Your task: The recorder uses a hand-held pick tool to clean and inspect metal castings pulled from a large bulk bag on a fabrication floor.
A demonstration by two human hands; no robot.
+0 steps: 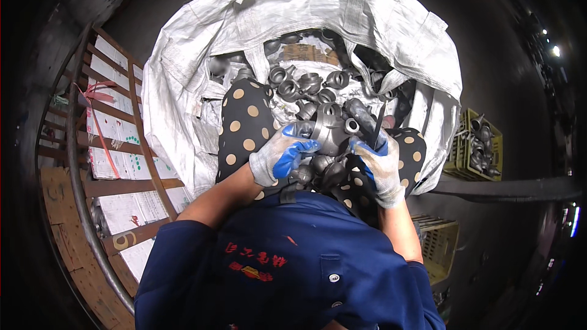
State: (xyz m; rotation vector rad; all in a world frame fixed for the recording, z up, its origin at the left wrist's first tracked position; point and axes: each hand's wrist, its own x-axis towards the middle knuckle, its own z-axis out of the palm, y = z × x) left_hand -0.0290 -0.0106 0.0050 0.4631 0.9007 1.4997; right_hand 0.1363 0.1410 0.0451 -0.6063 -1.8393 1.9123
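Both hands gloved, grey knit with blue palm coating. Left hand (282, 154) is wrapped around the left side of a dark grey cast metal pipe fitting (330, 131), fingers curled onto it, so gripping. Right hand (380, 162) is closed around the fitting's right side, near a round socket opening that faces up; a dark strap or strip (378, 123) runs up from between its fingers. The fitting sits between the 2 hands, at chest height, right above a black apron with tan polka dots (244, 123) that's gathered up like a pouch.

More fittings (321, 171) of the same kind lie in the apron fold just below the hands, touching each other.

Beyond the apron: a big white woven bulk sack (202, 55), open at the top, with a heap of loose fittings (302, 82) inside, elbows and tees mixed.

Left side: a rusty metal frame cage (92, 165) holding stacked white sacks with printed marks. Right side: a yellow-green plastic crate (455, 156) with more fittings in it, well apart from the hands. A 2nd yellowish crate (437, 241) sits lower right, contents unclear.

Person wears a navy work shirt (287, 281). Surroundings are dark.
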